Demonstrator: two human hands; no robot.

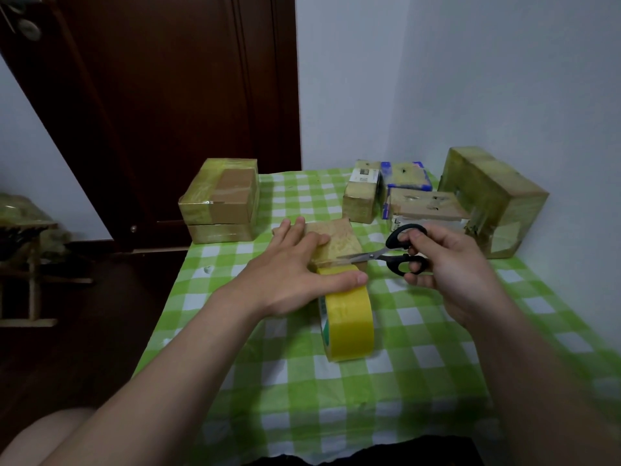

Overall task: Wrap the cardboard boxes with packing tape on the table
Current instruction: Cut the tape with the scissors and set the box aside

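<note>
- Counter (437,331), green-checked cloth: carries every item below.
- Large taped box (497,196), far right by the wall: I judge it finished and set aside.
- Two stacked boxes (218,200), far left edge: glossy with tape, parked clear of the work area.
- Cluster of small boxes (363,196), back centre: some show bare card, so I take them as waiting.
- Small box (339,243), centre: the one in work, flat on the counter, its near edge meeting the tape roll.
- Tape roll (349,327), yellow, standing on edge just in front of the small box. The strip seems joined to the box, which I read as why it sits so close.
- Left hand (289,264): grip wide, fingers flat on the box top to pin it, thumb across the roll to keep the strip taut.
- Right hand (450,264): grip closed through the scissors' handles.
- Scissors (400,253), black-handled: blades aimed at the strip between box and roll, placed for the cut.
</note>
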